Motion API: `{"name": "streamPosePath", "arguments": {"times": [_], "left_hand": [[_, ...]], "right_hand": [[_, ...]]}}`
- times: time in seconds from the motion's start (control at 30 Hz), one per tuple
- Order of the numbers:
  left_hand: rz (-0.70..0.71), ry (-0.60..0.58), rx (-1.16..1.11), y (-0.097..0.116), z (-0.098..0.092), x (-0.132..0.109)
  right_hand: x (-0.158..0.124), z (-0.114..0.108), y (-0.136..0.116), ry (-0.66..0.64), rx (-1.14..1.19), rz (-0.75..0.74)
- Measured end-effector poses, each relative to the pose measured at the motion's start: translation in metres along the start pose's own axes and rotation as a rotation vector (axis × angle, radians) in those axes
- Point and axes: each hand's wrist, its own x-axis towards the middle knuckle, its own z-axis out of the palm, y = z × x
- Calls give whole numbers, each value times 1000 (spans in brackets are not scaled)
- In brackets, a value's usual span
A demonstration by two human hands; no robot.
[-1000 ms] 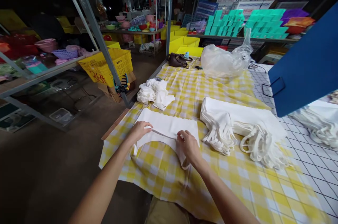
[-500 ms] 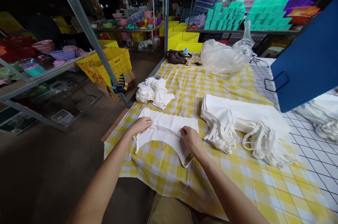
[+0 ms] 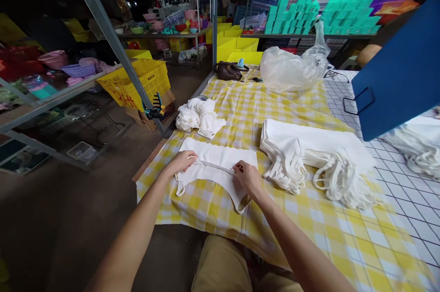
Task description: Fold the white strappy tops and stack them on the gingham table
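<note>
A white strappy camisole top (image 3: 213, 174) lies flat on a yellow-and-white checked cloth (image 3: 237, 99), its curved edge and straps toward me. A narrow pale strip (image 3: 216, 166) runs across its middle; I cannot tell whether it is part of the top. My left hand (image 3: 184, 162) pinches the strip's left end, fingers closed. At the right end, my right hand (image 3: 246, 176) grips the strip between thumb and fingertips. To the right lies a neat stack of white tops (image 3: 309, 140) with dangling straps. Behind the left hand is a crumpled heap of white garments (image 3: 199, 117).
A clear plastic bag (image 3: 285, 69) and a dark brown handbag (image 3: 230, 71) sit at the table's far end. A blue board (image 3: 395, 72) juts in from the right. A metal post (image 3: 113, 35) and a yellow crate (image 3: 137, 85) stand left of the table.
The view has tilted down slightly, so things sit a little higher. Both hands keep their hold on the strip. The left strap lies in a different curl. A tan rounded shape shows behind the blue board.
</note>
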Motion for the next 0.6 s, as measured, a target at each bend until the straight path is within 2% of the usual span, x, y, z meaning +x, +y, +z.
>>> {"name": "streamPosePath", "arguments": {"times": [0.17,0.4,0.6], "left_hand": [[-80,85,-9,-1,-4,-28],[-124,121,-172,-24,0,-68],[-177,111,-517,-26,1,-83]], "right_hand": [[-17,-6,6,-27,206,-39],[-39,-8,18,-88,300,-80],[-50,-11,23,-305,636,36]]}}
